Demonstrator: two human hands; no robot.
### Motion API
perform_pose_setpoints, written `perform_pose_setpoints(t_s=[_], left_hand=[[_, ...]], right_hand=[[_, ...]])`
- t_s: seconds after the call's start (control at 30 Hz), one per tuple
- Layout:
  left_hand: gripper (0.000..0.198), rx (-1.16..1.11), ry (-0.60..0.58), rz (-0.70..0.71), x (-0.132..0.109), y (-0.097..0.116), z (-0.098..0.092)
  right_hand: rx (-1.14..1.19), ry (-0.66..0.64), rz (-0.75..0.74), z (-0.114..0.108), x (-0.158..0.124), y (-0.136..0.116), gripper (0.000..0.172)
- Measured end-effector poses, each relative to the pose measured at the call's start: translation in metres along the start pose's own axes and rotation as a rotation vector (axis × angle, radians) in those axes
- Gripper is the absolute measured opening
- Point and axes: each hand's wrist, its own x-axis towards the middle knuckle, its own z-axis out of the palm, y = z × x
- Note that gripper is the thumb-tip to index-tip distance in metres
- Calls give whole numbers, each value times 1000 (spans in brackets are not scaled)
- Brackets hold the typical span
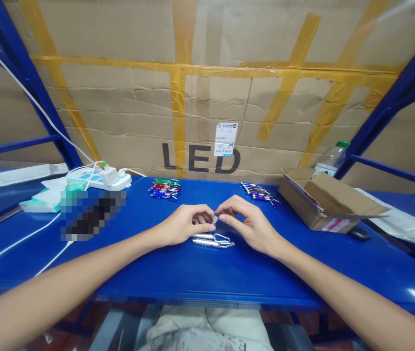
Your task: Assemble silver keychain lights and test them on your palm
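Pinching a silver piece (215, 220), the left hand (184, 224) seems to steady it for the right hand (248, 224), whose fingertips bunch beside it, their grip unclear, just beyond silver tubes (205, 242) probably laid for easy reach.

Probably a small workshop: blue metal-framed workbench (137, 273), taped cardboard backing (134, 112), power strip (92, 180), pen-like pieces (206, 242) in clusters.

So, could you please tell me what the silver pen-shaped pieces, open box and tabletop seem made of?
Silver pen-shaped pieces: shiny, probably metal, given bright highlights; coated plastic is possible. Open box: matte brown cardboard, with a stiff flap. Tabletop: glossy blue, perhaps painted metal, reflecting light.
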Motion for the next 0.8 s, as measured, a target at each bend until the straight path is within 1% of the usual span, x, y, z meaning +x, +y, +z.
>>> perform_pose_setpoints(t_s=[0.1,0.3,0.47,0.63,0.8], left_hand=[[27,1,-5,3,0,-1,1],[27,31,5,-17,0,-2,2],[25,76,9,-14,-1,1,1],[19,161,39,57,-3,4,1],[16,283,92,158,-4,5,0]], right_hand=[[7,-11,-7,0,-1,-1,14],[105,-15,70,4,-4,1,22],[87,-27,75,3,-4,1,20],[45,-54,15,0,-2,0,11],[66,-35,22,2,-2,3,14]])
